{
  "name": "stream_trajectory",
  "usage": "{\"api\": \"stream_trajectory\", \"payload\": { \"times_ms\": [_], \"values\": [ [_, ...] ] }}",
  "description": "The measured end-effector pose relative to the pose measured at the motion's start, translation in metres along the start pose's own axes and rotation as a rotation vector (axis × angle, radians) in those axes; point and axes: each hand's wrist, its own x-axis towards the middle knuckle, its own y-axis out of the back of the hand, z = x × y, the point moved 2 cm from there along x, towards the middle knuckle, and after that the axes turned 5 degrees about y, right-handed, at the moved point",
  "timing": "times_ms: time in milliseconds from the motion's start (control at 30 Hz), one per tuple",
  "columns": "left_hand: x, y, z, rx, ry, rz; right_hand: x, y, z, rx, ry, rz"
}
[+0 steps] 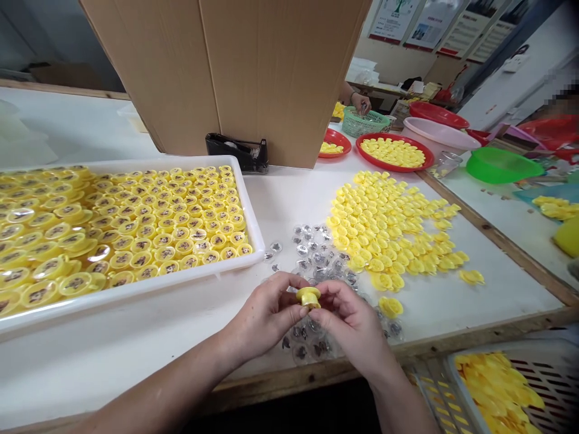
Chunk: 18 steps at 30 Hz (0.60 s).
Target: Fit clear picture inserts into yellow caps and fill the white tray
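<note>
Above the front part of the table I hold one small yellow toy cup with saucer (309, 295) between the fingertips of both hands. It is turned with the saucer side up. My left hand (269, 307) pinches it from the left, and my right hand (350, 313) grips it from the right. Below and behind my hands lie many loose clear discs (319, 258) with dark prints. To the right spreads a heap of yellow toy cups (382, 220). The white tray (250, 232) at left is filled with rows of yellow cups showing printed pictures on top.
A big cardboard box (235, 78) stands at the back, with a black tape dispenser (237, 153) before it. Red plates (427, 158), a green basket (362, 122) and a green basin (500, 166) are farther right. Another person's hand (362, 103) reaches over the basket. A crate (470, 392) of yellow pieces sits lower right.
</note>
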Motion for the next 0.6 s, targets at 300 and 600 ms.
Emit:
{"api": "stream_trajectory", "payload": {
  "times_ms": [300, 600],
  "values": [
    [-0.005, 0.004, 0.007, 0.374, -0.109, 0.146, -0.004, -0.009, -0.002, 0.103, -0.005, 0.098],
    [0.000, 0.001, 0.007, 0.352, -0.025, 0.187, -0.001, -0.006, 0.020, 0.115, -0.154, 0.196]
  ]
}}
